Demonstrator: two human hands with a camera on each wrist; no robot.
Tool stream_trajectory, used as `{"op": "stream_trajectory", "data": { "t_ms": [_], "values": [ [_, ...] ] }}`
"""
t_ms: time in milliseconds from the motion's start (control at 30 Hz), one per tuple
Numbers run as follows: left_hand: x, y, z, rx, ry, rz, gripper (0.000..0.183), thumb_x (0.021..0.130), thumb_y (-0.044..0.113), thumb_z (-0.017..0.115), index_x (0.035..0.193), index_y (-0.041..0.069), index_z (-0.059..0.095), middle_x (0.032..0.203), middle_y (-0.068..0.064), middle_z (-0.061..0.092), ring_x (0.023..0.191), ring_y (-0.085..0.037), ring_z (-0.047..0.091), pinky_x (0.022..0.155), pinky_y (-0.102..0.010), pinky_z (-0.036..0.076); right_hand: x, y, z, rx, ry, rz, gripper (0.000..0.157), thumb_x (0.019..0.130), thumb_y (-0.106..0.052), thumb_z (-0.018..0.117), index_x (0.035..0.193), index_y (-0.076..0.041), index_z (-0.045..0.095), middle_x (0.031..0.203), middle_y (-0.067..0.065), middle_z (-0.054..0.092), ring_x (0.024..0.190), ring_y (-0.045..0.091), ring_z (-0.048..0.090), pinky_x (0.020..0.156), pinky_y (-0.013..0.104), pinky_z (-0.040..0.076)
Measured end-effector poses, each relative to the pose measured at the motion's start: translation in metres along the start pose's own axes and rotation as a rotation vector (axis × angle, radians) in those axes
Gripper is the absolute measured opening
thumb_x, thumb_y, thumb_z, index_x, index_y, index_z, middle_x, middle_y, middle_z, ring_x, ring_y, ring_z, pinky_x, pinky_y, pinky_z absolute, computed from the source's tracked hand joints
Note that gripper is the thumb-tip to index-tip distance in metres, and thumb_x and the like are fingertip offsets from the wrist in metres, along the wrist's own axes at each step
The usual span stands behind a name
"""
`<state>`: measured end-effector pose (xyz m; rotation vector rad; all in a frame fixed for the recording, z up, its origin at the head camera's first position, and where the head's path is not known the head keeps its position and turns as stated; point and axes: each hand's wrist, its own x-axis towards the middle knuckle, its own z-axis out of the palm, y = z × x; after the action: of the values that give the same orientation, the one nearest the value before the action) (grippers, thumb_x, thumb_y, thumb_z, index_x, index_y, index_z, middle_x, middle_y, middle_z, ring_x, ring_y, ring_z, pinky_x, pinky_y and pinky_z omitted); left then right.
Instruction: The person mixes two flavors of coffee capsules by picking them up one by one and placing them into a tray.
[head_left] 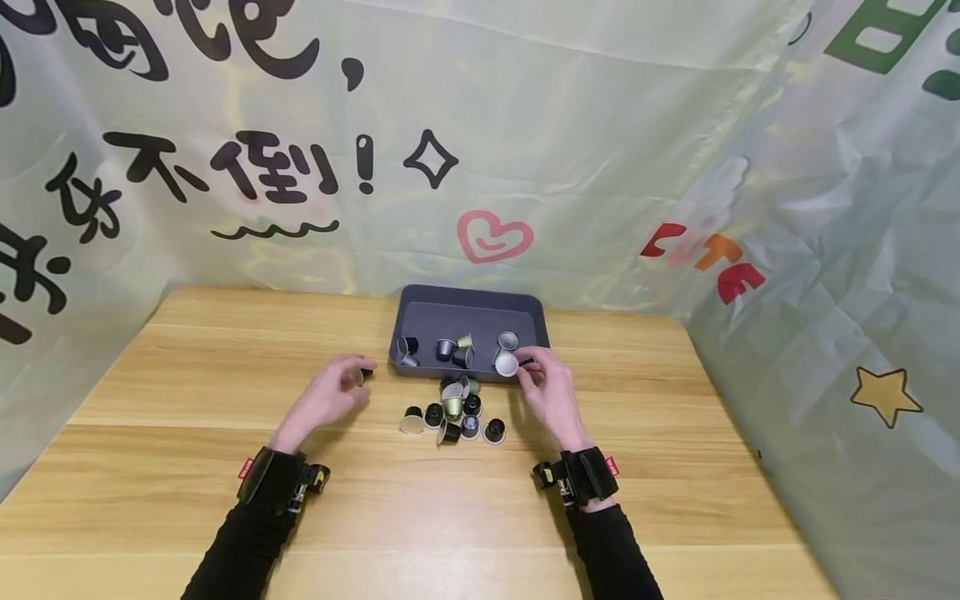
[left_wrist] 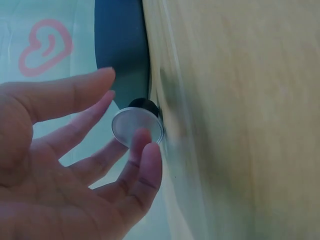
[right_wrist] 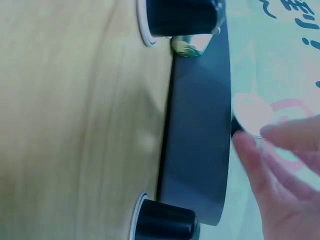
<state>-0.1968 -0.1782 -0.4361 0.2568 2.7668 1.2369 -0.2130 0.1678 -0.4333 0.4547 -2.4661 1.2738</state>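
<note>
The work in hand looks like moving small coffee-type capsules from the table point(head_left: 450, 533) into the dark tray point(head_left: 480, 310), with both hands busy at once. The tray lies at the far side of the table; a loose pile of capsules point(head_left: 453, 408) sits just on its near side, some upright and some tipped over.

The right hand point(head_left: 549, 387) pinches a silver-lidded capsule point(head_left: 506, 364) by its rim, thumb and fingertips closed on it, at the tray's near right part; whether it touches the tray floor cannot be told. Another pale-lidded capsule point(head_left: 507, 339) lies just beyond it. The left hand point(head_left: 330, 393) grasps a dark capsule point(head_left: 367, 372) lightly between its fingertips, lid facing the wrist camera — it is just left of the tray, outside the rim.

Inside the tray, a few capsules point(head_left: 446, 349) lie near the middle and a couple more point(head_left: 408, 344) at the left, so the step seems partly done, with much of the pile yet to go.

The next move probably calls for the right fingers to lower their capsule and let go without knocking its neighbour, and for the left hand to lift over the rim — then rightward, clear of the left group.
</note>
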Motion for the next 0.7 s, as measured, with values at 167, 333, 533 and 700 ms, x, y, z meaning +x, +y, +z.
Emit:
{"op": "stream_trajectory", "data": {
  "t_ms": [167,333,533,700],
  "values": [
    [0.000,-0.001,0.001,0.027,-0.056,-0.016,0.047,0.087,0.006,0.067,0.134,0.001,0.059,0.141,-0.029,0.050,0.114,-0.041,0.057,0.098,-0.060,0.050,0.000,0.002,-0.002,-0.015,0.064,0.053,0.033,0.087,0.012,0.063,0.118,0.005,0.066,0.121,0.025,0.065,0.092,0.037,0.072,0.083,0.041,0.063],
    [-0.001,-0.002,0.000,0.033,-0.067,0.008,0.042,0.085,0.003,0.069,0.126,-0.001,0.063,0.122,-0.024,0.058,0.098,-0.029,0.057,0.082,-0.040,0.051,0.000,0.005,-0.005,-0.039,0.109,0.040,0.028,0.087,0.010,0.063,0.114,0.005,0.068,0.109,0.026,0.067,0.082,0.032,0.070,0.073,0.027,0.062],
    [-0.005,-0.001,-0.001,0.034,-0.080,0.001,0.032,0.085,-0.004,0.067,0.116,0.000,0.067,0.117,-0.023,0.060,0.092,-0.024,0.058,0.078,-0.033,0.050,0.000,0.015,-0.009,-0.052,0.183,0.050,0.024,0.087,0.008,0.062,0.109,0.004,0.071,0.091,0.018,0.066,0.069,0.013,0.056,0.060,0.011,0.045],
    [-0.008,-0.001,-0.003,0.043,-0.116,-0.023,0.031,0.087,0.000,0.067,0.118,0.002,0.066,0.115,-0.022,0.057,0.095,-0.026,0.061,0.082,-0.041,0.055,0.001,0.024,-0.013,-0.055,0.231,0.072,0.024,0.089,0.005,0.061,0.110,0.002,0.072,0.081,0.011,0.059,0.065,0.006,0.047,0.057,0.013,0.038]
  ]
}}
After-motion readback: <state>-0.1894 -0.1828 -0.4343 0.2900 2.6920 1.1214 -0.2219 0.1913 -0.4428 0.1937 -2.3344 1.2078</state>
